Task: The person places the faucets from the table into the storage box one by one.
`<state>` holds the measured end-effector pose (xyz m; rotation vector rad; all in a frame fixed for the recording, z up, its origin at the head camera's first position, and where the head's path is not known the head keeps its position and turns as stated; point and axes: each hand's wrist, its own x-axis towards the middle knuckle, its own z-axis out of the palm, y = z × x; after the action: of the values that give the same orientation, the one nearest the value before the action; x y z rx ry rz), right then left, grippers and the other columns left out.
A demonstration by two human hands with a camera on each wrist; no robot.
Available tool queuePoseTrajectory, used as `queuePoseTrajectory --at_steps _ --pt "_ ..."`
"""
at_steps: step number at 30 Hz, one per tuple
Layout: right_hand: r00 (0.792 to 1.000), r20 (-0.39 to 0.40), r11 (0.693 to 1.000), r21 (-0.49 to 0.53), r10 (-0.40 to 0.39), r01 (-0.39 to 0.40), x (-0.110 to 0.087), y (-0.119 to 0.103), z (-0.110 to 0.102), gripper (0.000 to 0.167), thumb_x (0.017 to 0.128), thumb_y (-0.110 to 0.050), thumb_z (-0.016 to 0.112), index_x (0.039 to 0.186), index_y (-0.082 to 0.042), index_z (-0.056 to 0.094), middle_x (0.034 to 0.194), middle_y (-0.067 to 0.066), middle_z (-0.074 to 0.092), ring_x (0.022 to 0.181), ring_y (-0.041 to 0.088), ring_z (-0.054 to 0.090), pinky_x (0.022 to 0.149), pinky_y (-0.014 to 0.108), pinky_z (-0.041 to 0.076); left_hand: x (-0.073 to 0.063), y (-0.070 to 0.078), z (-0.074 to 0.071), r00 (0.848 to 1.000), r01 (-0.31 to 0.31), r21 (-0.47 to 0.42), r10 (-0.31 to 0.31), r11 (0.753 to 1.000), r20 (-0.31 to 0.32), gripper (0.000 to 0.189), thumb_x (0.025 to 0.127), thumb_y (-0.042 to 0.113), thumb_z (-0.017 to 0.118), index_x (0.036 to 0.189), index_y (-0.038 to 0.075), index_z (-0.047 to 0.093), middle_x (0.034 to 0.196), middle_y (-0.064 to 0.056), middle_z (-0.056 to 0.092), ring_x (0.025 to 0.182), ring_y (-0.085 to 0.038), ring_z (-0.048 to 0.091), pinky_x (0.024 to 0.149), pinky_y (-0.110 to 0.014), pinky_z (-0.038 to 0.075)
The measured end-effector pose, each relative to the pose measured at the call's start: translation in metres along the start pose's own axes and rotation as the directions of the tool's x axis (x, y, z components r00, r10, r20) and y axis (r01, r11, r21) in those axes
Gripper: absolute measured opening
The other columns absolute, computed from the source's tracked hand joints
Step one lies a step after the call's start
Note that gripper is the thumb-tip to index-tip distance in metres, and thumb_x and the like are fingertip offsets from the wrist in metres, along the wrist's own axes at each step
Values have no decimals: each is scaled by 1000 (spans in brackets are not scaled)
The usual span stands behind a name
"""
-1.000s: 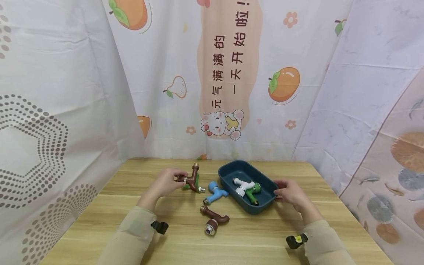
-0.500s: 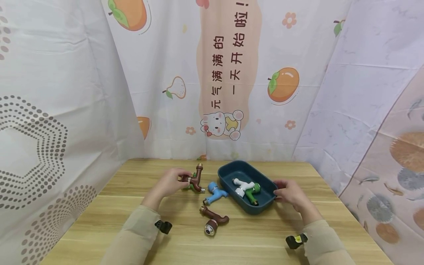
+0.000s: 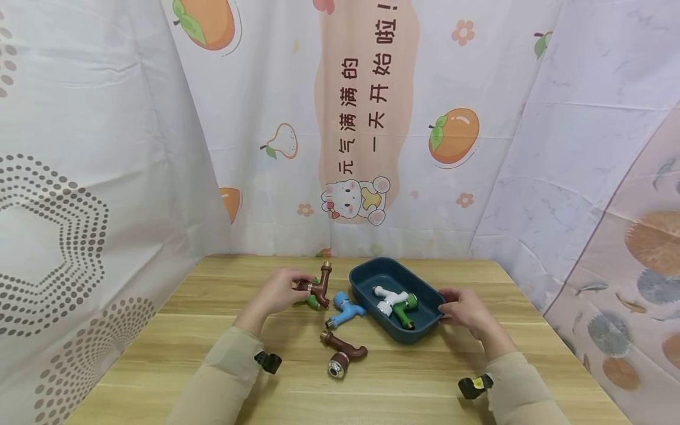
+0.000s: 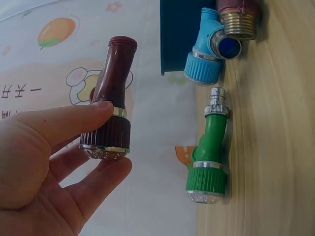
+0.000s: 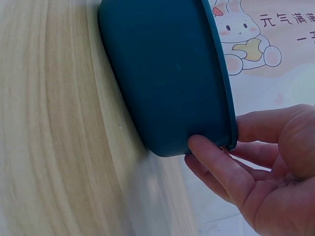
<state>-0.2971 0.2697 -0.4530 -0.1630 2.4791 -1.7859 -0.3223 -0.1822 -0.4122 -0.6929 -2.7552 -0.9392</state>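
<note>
My left hand pinches a brown faucet by its ribbed handle and holds it above the table. In the left wrist view, thumb and fingers grip the dark faucet near its metal ring. Partly hidden beneath it in the head view, a green faucet lies on the table. My right hand grips the right end of the dark blue basin, thumb and fingers at its rim. Inside the basin lie a white faucet and another green faucet, overlapping.
A blue faucet lies against the basin's left side. Nearer the front, a second brown faucet rests on the wooden table. A printed curtain hangs along the back edge, with more cloth at both sides.
My left hand has moved right with the brown faucet, nearer the blue faucet and the basin. The right hand and the basin have stayed put.
</note>
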Motion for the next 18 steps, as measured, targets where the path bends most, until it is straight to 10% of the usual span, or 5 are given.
queuePoseTrajectory --at_steps 18 --pt "1000 0 1000 9 -6 6 0 1 0 48 91 14 55 137 22 44 130 40 51 110 43 62 85 51 58 11 12 6 1000 -21 -1 21 1000 14 31 86 11 82 117 8 76 112 -2 72 100 -17 64 91 -43 53"
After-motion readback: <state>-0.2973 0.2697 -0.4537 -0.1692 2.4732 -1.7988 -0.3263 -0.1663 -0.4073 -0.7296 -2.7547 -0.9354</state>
